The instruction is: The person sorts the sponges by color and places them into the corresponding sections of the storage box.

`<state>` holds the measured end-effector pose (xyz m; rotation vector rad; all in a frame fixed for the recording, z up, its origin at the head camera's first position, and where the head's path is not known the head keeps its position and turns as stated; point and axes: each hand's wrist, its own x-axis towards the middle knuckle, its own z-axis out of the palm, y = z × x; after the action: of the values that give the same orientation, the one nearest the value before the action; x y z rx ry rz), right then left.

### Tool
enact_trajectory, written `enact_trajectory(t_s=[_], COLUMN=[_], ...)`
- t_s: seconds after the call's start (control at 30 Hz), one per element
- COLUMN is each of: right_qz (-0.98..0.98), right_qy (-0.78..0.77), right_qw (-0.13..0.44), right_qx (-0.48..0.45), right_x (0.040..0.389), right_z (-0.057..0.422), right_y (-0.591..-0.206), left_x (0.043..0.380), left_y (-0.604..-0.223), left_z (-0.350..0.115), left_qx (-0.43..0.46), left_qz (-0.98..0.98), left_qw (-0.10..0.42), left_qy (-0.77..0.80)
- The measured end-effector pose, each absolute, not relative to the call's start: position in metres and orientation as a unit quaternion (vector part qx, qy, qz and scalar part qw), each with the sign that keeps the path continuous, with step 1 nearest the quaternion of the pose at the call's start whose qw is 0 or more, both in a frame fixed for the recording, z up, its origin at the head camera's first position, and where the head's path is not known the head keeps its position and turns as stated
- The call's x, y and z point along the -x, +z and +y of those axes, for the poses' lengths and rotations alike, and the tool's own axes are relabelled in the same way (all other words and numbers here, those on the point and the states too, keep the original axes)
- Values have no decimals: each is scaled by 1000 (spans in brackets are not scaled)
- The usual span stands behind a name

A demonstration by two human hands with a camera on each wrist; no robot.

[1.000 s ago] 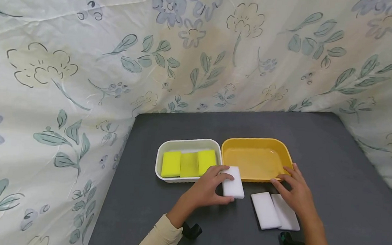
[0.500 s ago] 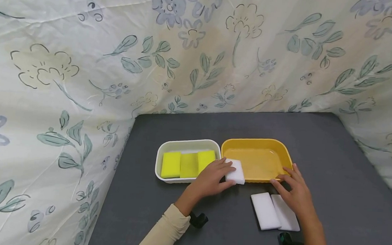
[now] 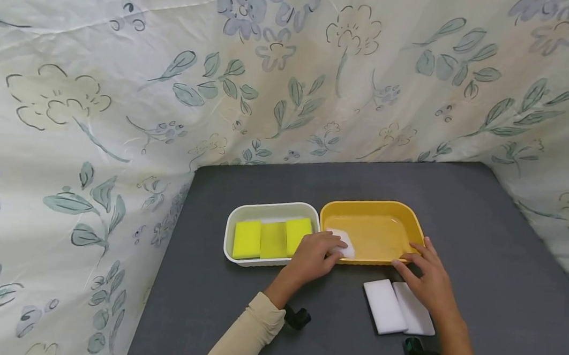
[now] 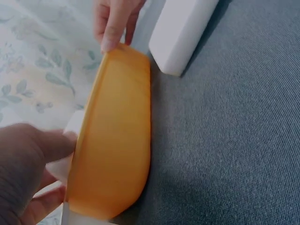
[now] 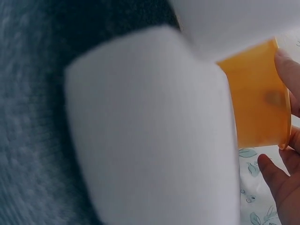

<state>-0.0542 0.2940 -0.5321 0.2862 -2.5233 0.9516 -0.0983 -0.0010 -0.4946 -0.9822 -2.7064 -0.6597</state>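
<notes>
My left hand (image 3: 311,257) grips a white sponge (image 3: 346,245) inside the left end of the yellow tray (image 3: 378,237), its fingers covering much of the sponge. In the left wrist view, the left thumb (image 4: 58,144) lies at the tray's rim, with part of the sponge showing behind it. At the tray's front right corner, my right hand (image 3: 428,279) pinches the rim between thumb and fingers. Two more white sponges (image 3: 385,307) lie partly overlapped on the table, close to the right hand, and fill much of the right wrist view.
A white tray (image 3: 272,204) stands against the yellow one's left side, with yellow sponges (image 3: 247,239) lying in a row inside it. The dark table (image 3: 265,182) is backed by a floral cloth (image 3: 289,92).
My left hand has carried the white sponge from in front of the yellow tray, up and over its rim into the left end. The right hand has kept its place on the rim.
</notes>
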Motion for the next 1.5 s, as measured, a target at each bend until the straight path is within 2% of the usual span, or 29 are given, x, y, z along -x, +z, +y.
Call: enact_trajectory(t_s=[0.13,0.4,1.0,1.1,1.27,1.33,1.5], right_qz=[-907,-907,-900,-900,-900,-901,-901], right_qy=[345,343,346,345,344,342,339], right_qw=[217,221,240,239,240,240,244], right_qx=[-106,-104,-113,-112,-118,-120,-117], right_x=[54,55,56,57,57,57,56], right_z=[294,293,294,292,290,291,294], right_y=[-531,-530,-530,-530,-531,-531,-531], left_x=[99,94,89,82,60,48,17], left_y=[-493,-491,-496,-497,-519,-530,-553], left_z=[3,8,30,34,45,52,69], left_qx=[315,288,236,242,347,405,483], left_qz=[-926,-950,-966,-963,-898,-859,-835], left_qw=[97,-6,-15,12,177,217,162], left_qy=[-186,-122,-103,-122,-205,-226,-209])
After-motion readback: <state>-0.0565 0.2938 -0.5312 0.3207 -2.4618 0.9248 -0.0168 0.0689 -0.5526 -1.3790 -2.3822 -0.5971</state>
